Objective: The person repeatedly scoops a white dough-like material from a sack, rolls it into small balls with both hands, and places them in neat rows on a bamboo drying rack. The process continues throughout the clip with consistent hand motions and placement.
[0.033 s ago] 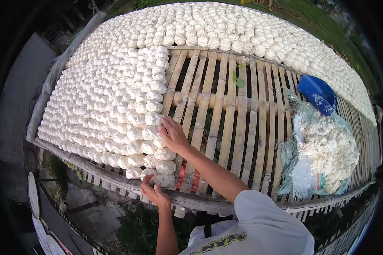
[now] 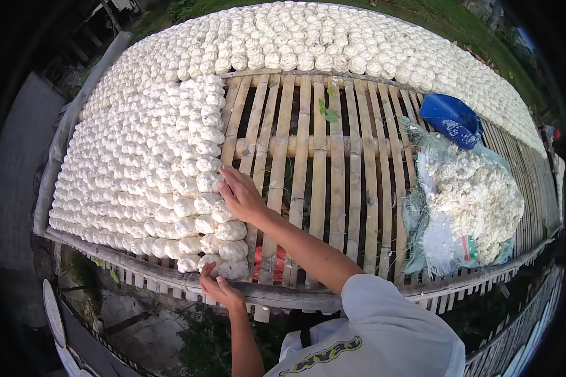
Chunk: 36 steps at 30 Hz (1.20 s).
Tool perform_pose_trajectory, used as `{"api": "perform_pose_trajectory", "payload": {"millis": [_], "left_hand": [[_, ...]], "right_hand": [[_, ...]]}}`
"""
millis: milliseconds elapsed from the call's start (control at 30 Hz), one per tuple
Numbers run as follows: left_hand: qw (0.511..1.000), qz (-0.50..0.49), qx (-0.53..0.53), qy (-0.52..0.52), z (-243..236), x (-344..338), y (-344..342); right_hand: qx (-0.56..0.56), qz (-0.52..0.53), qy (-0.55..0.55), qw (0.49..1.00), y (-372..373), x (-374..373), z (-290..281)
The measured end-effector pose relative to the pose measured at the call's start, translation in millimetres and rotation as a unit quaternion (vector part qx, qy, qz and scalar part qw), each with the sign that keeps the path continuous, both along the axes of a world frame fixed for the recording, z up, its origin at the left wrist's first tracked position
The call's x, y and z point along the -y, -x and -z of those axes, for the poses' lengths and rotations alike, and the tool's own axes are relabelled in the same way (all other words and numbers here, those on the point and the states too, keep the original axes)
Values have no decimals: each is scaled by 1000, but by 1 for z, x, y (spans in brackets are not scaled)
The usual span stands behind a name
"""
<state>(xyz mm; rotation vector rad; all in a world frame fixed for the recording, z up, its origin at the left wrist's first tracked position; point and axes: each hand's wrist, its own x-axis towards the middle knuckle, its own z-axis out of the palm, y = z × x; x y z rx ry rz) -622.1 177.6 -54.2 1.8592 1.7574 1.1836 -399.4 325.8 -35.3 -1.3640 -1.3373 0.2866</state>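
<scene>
Rows of rounded white lumps (image 2: 132, 163), doughy or crumbly looking, lie packed on a slatted bamboo rack (image 2: 302, 207). My right hand (image 2: 240, 196) rests with stretched fingers against the right-hand edge of the rows, touching the side of an end lump (image 2: 207, 182). At the near corner my left hand (image 2: 221, 289) has its fingers apart, fingertips against a lump (image 2: 210, 260) by the front rail (image 2: 295, 296). Neither hand has anything gripped in it. Part of that near lump is hidden behind the left fingers.
On the rack's right, a loose white crumbly heap (image 2: 478, 201) lies on a frayed pale green woven sack (image 2: 415, 220). A blue scoop (image 2: 449, 118) lies above it. More white lumps (image 2: 321, 38) cover the far side. Green leaves (image 2: 329, 113) lie on the slats, which have gaps between them.
The whole view has shifted slightly, so the rack appears further left. Both hands keep nearly the same place against the lumps.
</scene>
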Motion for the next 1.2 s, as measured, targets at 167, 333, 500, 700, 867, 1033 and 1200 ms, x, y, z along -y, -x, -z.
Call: {"api": "perform_pose_trajectory", "payload": {"millis": [167,333,500,700,867,1033,1200], "left_hand": [[1000,4,-25,-3,-1,-1,-5],[967,205,-144,-42,-15,23,-51],[875,479,-36,64,-7,132,-167],[767,634,-57,84,-13,205,-236],[772,622,-59,115,-19,204,-241],[771,616,-142,75,-27,210,-247],[770,619,-113,109,-28,212,-251]], "right_hand": [[-81,-9,-116,990,-129,92,-78],[-172,137,96,971,-227,292,-22],[-170,420,147,879,-312,483,45],[55,639,176,747,-487,596,45],[174,602,320,711,-533,598,81],[101,542,350,757,-498,597,86],[27,444,386,808,-460,609,58]]}}
